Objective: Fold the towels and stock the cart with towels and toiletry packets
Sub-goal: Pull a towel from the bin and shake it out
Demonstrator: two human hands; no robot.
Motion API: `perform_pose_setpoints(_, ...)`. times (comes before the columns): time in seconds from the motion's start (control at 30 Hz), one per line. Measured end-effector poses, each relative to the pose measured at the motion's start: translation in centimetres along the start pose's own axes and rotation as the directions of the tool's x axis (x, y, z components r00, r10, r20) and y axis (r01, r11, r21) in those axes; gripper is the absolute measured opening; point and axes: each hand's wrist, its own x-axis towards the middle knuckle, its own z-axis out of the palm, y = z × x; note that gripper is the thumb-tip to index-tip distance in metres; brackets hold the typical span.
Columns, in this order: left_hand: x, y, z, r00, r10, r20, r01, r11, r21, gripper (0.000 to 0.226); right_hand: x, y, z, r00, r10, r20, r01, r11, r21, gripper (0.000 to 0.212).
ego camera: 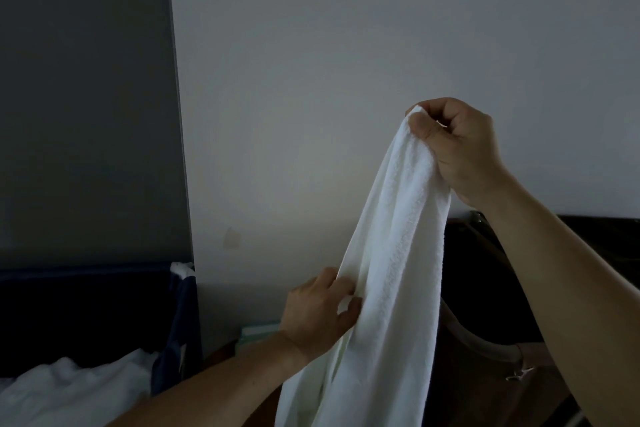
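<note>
White towel (394,253) hangs in mid-air in front of the person, bunched into a long drape w/ its long axis near vertical, leaning a bit up-right; the bottom runs out of frame. Right hand (460,149) is the high one: thumb & curled fingers pinch the top corner, so it carries the weight. Left hand (318,312) sits lower & to the left, fingers curled on the towel's left edge about mid-way down. So both hands are closed on the same cloth, one above the other, towel between them & slightly right of centre.

Judging by this, the step is finding edges to spread it out for folding. The left hand is nearer the free length, so it would prob. be the one to run along the edge to the next corner.

Lower left: dark blue hamper (180,305) w/ a heap of white linen (69,385) in it. Behind: pale wall (346,45), grey panel (86,97) at left, dark furniture (485,270) at right. Cart & toiletry packets aren't visible.
</note>
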Motion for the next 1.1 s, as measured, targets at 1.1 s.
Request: perform_pose_setpoints(1.1,-1.5,-7.3,-3.7,0.948,-0.28,0.153,0.31,0.92,-0.239,0.034,1.9,3.3,-2.6,0.973,0.074,-0.217,-0.118,0.974,-0.196,0.016)
